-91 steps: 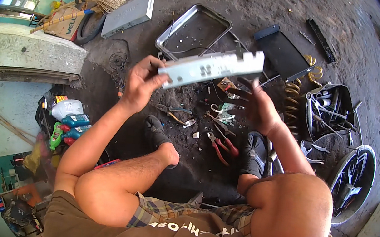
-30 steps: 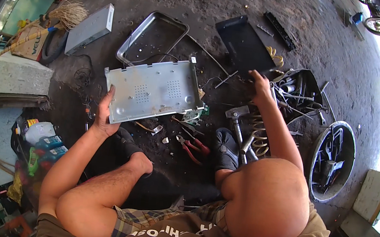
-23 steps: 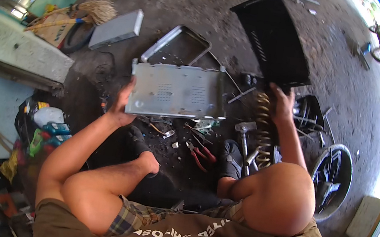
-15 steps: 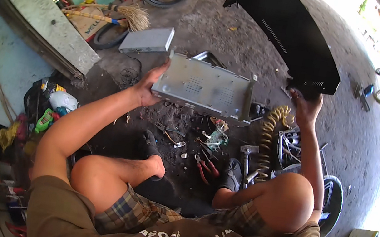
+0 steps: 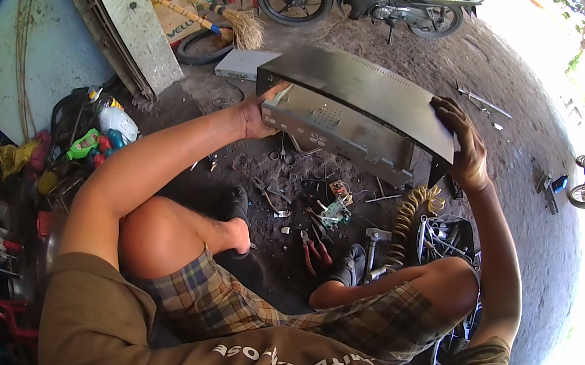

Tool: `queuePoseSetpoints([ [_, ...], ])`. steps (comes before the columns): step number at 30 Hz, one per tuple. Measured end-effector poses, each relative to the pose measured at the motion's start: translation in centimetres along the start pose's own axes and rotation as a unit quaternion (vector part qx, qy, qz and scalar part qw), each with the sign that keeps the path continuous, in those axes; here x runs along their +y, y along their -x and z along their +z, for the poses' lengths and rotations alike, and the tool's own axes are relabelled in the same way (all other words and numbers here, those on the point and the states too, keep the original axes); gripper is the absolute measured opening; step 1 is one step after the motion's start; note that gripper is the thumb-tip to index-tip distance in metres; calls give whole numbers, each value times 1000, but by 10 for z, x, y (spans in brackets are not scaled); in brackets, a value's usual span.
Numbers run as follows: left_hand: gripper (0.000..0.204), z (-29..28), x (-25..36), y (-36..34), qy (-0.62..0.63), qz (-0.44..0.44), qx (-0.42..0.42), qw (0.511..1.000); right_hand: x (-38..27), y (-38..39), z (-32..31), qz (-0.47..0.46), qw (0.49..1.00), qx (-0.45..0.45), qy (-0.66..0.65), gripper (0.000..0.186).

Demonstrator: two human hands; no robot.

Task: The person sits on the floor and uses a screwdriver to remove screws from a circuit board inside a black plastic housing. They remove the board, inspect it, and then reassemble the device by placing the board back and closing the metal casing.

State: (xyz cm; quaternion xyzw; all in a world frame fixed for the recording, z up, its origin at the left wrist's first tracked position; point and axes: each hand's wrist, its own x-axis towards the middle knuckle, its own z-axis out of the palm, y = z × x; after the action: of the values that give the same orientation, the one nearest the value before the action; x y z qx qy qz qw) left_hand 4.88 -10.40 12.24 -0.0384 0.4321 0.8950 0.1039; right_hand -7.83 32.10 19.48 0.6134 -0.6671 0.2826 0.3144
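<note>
My left hand (image 5: 259,118) is closed on the left end of a shallow grey metal chassis (image 5: 334,144), a tray with holes in its floor and front wall, raised above the ground. A dark bent sheet-metal cover (image 5: 367,93) lies over the chassis, tilted, so the chassis floor still shows under its near edge. The cover's right end is in my right hand (image 5: 463,147), fingers curled over its top. Below on the ground lie red-handled pliers (image 5: 315,252), a green circuit board (image 5: 335,212) and a hammer (image 5: 377,247).
A coiled yellow hose (image 5: 405,223) lies near my right foot, beside a bin of metal parts (image 5: 448,236). A flat grey box (image 5: 241,63), a straw broom (image 5: 242,28) and a motorbike (image 5: 375,5) are beyond. Bottles (image 5: 83,144) stand at the left.
My right hand has brought the black cover down and left, from apart at the upper right to over the chassis. The chassis has tilted, with my left hand still on it.
</note>
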Motion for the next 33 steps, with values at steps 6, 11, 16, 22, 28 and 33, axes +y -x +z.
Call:
queuePoseSetpoints([
  [6, 49, -7, -6, 12, 91, 3, -113, 989, 7, 1, 7, 23, 999, -10, -33, 66],
  [11, 53, -20, -2, 10, 144, -22, -105, 984, 20, -4, 23, -50, 996, -63, -41, 82],
  [16, 56, -37, -8, 12, 186, -24, -147, 971, 12, -13, 40, -48, 996, -61, -33, 81],
  [22, 53, -100, -33, 15, 171, 7, -160, 972, 7, -10, 55, -28, 998, -14, -54, 75],
  [28, 43, -109, -52, 15, 201, -36, -145, 968, 12, -17, 70, -51, 994, -49, -79, 75],
  [33, 44, -102, -54, 21, 227, -45, -150, 961, 15, -11, 73, -35, 992, -71, -97, 78],
])
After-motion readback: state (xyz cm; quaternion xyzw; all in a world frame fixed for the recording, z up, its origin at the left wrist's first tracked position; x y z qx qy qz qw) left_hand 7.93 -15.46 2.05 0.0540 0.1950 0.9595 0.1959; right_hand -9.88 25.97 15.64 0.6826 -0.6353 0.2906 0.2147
